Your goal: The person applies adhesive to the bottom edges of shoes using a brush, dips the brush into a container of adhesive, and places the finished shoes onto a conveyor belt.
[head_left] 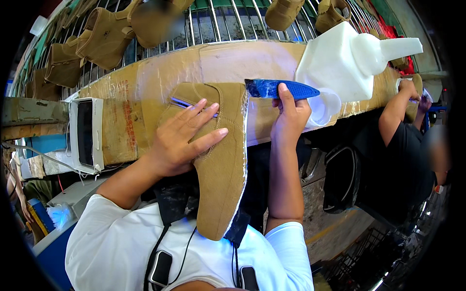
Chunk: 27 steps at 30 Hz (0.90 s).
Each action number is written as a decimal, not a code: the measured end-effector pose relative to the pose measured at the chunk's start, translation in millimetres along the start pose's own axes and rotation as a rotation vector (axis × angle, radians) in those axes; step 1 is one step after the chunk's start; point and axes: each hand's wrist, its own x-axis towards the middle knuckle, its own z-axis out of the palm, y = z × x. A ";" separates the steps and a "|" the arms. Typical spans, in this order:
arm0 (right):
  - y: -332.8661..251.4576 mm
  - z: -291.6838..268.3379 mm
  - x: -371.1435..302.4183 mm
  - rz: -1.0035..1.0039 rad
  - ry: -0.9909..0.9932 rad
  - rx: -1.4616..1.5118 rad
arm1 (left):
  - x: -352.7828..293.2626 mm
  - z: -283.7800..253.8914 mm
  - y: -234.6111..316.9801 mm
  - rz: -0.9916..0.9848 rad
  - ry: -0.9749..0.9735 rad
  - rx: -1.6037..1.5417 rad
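taped cardboard [165, 68] backs a suede-like boot [223, 184] and ridged blue brush [269, 88]

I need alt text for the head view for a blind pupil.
A person's left hand lies spread on a tan boot while the right hand holds a blue brush at the boot's white edge. A white jug sits on the cardboard-covered bench, with more tan boots on a metal rack beyond.
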 end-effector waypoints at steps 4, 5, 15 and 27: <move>-9.3 1.9 -9.6 -0.021 -0.014 -0.026 | -1.7 2.0 -2.1 0.004 0.014 0.003; -11.7 0.5 -14.2 -0.026 -0.014 -0.033 | -2.9 2.7 -2.1 0.002 0.018 0.006; -26.4 -16.6 -54.4 -0.065 -0.090 -0.025 | -2.3 4.5 -0.7 -0.006 0.033 0.025; -46.0 -20.8 -69.0 -0.081 -0.150 -0.131 | 0.6 3.2 0.8 -0.016 0.035 0.047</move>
